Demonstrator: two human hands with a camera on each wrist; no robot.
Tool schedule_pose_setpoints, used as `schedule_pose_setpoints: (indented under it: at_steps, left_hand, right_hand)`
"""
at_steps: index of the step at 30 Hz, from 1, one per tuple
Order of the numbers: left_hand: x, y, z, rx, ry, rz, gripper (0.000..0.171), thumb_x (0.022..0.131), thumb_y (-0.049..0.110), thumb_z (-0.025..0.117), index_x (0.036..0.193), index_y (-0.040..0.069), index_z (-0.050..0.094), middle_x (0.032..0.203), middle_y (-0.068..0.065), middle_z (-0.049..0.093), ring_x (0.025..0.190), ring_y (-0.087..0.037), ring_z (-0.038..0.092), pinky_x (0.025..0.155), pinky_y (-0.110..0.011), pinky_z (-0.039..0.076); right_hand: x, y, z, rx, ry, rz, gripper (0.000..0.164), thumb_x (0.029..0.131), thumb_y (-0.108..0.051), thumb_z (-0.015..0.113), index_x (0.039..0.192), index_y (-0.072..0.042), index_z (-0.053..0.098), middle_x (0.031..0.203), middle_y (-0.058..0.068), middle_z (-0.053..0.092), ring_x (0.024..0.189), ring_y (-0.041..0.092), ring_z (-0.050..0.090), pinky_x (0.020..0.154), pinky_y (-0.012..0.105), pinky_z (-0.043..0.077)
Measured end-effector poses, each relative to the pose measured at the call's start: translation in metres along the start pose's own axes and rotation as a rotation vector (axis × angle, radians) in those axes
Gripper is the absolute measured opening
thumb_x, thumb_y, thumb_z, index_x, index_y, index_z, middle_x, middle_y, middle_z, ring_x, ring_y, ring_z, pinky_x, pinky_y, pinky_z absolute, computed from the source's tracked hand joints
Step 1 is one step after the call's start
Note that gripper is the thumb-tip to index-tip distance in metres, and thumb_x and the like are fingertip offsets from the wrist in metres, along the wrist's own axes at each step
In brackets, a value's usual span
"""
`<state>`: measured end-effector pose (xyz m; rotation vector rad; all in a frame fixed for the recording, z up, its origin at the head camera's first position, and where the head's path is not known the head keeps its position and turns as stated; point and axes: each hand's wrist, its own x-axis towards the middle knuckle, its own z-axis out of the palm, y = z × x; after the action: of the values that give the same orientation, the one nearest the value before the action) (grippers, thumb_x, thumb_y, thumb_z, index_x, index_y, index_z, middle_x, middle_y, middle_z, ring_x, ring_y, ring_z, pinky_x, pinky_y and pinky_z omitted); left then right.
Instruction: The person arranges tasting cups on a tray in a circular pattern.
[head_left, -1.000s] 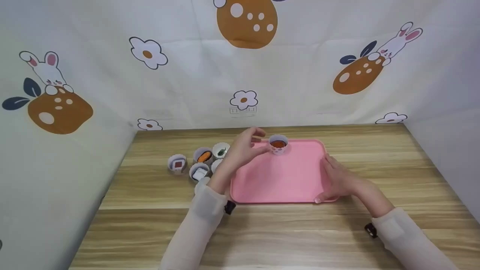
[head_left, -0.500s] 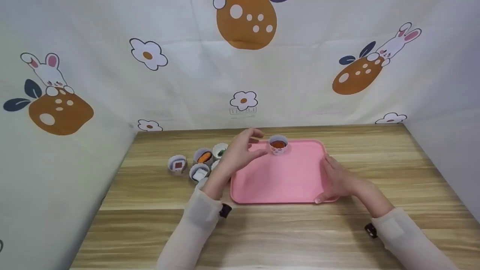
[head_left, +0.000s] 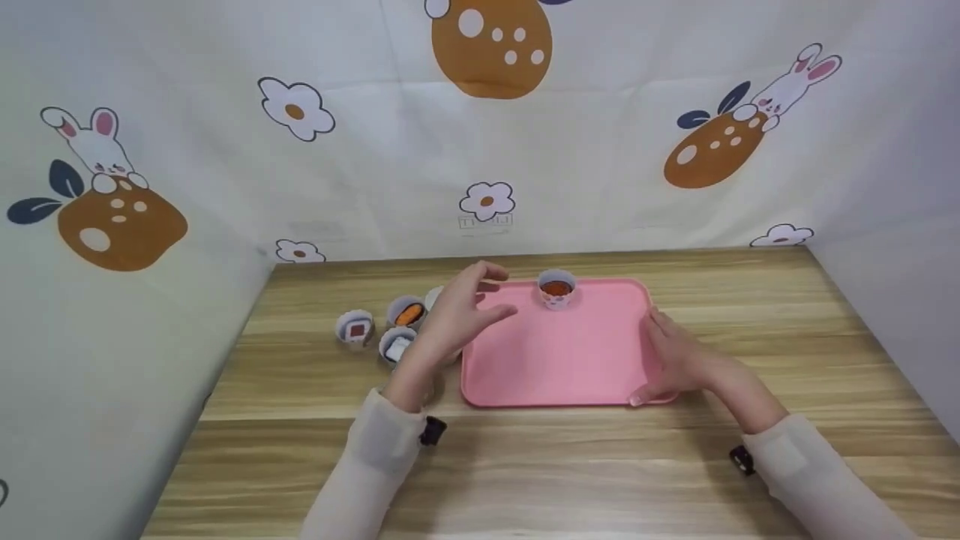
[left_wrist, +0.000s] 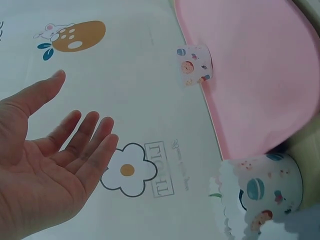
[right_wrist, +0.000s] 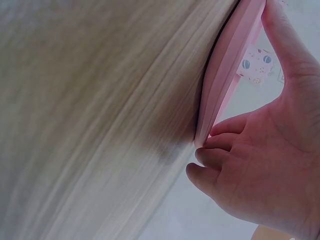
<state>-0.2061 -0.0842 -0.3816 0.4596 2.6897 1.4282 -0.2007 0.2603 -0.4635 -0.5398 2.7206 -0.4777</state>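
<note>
A pink rectangular tray [head_left: 562, 360] lies on the table. On its far edge stands a small patterned paper cup [head_left: 556, 301] with orange-red contents. My left hand [head_left: 454, 315] hovers over the tray's left side, thumb and fingers spread apart; the left wrist view shows its palm [left_wrist: 45, 185] bare. My right hand [head_left: 679, 364] rests against the tray's right side, thumb at the front corner, fingers along the right rim. In the right wrist view its fingertips [right_wrist: 212, 157] touch the tray's edge.
Left of the tray cluster several small cups: one with a white-and-red piece [head_left: 355, 330], an orange-filled cup [head_left: 407, 313], a cup with white pieces [head_left: 397, 346]. My left forearm partly hides others. A printed cloth [head_left: 390, 150] hangs behind the wooden table [head_left: 570, 480].
My left hand has drawn away from the cup on the tray, moving left and toward me. The right hand and the tray have stayed in place.
</note>
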Motion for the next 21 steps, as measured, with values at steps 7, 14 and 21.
schedule_pose_setpoints:
  at_steps: [7,14,21]
  left_hand:
    - [-0.008,-0.004,-0.009,0.001,0.016,-0.023,0.048,0.089,0.02,0.076,0.131,0.009,0.056,0.135,-0.007,0.059,0.127,-0.025,0.057,0.111,-0.042,0.046]
    - [-0.017,-0.012,-0.015,-0.027,0.024,-0.037,0.046,0.088,0.017,0.076,0.129,0.009,0.057,0.134,-0.009,0.059,0.127,-0.027,0.057,0.108,-0.043,0.048]
    - [-0.026,-0.022,-0.021,-0.063,0.062,0.023,0.045,0.086,0.009,0.076,0.127,0.003,0.058,0.131,-0.016,0.061,0.122,-0.029,0.061,0.104,-0.039,0.052]
  right_hand:
    - [0.0,0.0,0.0,0.02,-0.004,0.012,0.144,0.062,-0.061,0.086,0.151,0.017,0.005,0.158,0.041,0.0,0.146,0.057,0.008,0.12,0.063,0.016]
    - [0.0,-0.002,-0.001,0.021,-0.022,0.025,0.143,0.064,-0.061,0.086,0.152,0.016,0.004,0.159,0.04,-0.002,0.147,0.056,0.007,0.121,0.063,0.016]
    - [-0.002,-0.003,-0.002,0.017,-0.001,-0.018,0.141,0.064,-0.059,0.087,0.15,0.019,0.007,0.157,0.043,0.002,0.146,0.058,0.008,0.12,0.064,0.017]
